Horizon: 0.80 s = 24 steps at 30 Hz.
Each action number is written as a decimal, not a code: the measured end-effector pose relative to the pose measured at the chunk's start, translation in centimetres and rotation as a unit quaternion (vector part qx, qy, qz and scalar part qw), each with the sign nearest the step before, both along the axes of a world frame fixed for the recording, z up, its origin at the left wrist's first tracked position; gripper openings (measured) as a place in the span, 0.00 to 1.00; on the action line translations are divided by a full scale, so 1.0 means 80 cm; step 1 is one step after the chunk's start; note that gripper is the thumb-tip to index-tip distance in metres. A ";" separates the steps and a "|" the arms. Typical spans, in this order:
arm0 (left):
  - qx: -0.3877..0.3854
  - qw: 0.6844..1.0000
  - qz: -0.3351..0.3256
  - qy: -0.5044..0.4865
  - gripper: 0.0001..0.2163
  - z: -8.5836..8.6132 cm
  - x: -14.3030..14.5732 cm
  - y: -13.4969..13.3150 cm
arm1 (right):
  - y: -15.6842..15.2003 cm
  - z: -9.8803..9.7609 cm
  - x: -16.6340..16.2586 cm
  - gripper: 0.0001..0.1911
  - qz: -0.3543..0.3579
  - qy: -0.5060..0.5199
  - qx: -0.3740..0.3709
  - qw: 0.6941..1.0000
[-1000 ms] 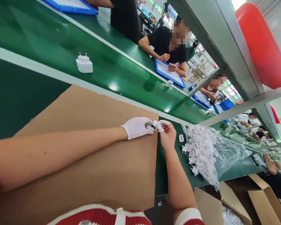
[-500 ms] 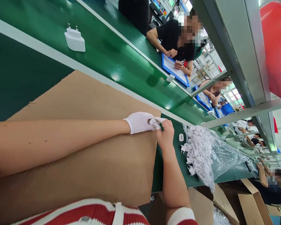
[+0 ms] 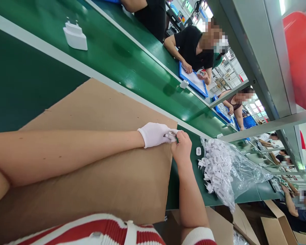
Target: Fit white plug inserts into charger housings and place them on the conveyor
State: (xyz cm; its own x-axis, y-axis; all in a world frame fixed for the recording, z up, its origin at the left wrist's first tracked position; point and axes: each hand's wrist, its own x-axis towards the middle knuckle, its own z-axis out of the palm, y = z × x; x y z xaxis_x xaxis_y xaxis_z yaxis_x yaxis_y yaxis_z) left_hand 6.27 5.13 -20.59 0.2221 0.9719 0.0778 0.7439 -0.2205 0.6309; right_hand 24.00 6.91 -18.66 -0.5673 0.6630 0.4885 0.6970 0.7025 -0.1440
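Observation:
My left hand (image 3: 154,134), in a white glove, is closed around a small white plug part (image 3: 171,136) at the far edge of a brown cardboard sheet (image 3: 99,143). My bare right hand (image 3: 181,148) meets it there, fingers pinched on the same part. Most of the part is hidden between the fingers. Just right of my hands, a single white plug piece (image 3: 198,150) lies on the green bench, beside a clear plastic bag (image 3: 226,166) full of white plug parts.
A white charger (image 3: 75,35) rides on the green conveyor belt (image 3: 122,58) beyond the cardboard. Other people sit along the belt's far side at blue trays (image 3: 192,80). A grey metal frame (image 3: 247,51) rises on the right; cardboard boxes (image 3: 275,217) stand below the bench.
My right fingers have closed down onto the part in my gloved left hand. The white charger has drifted left on the belt, and the view has tilted slightly.

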 end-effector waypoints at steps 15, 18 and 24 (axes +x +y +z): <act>-0.044 0.998 0.018 -0.033 0.22 0.014 -0.013 0.027 | 0.012 -0.057 -0.012 0.40 -0.023 0.400 -0.278 0.873; -0.044 0.993 0.100 -0.046 0.18 0.032 -0.043 0.067 | 0.023 -0.066 -0.010 0.38 -0.060 0.390 -0.317 0.862; -0.006 0.949 0.309 -0.056 0.17 0.046 -0.117 0.116 | 0.028 -0.072 -0.006 0.31 -0.068 0.345 -0.331 0.875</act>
State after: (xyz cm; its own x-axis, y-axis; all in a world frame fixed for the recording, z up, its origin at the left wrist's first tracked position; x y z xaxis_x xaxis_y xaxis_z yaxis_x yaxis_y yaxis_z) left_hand -3.08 14.42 -16.89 -0.3996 0.9149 0.0563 0.6568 0.2430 0.7139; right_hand 23.49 9.12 -24.42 -0.1816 0.9692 0.1660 0.3546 0.2221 -0.9083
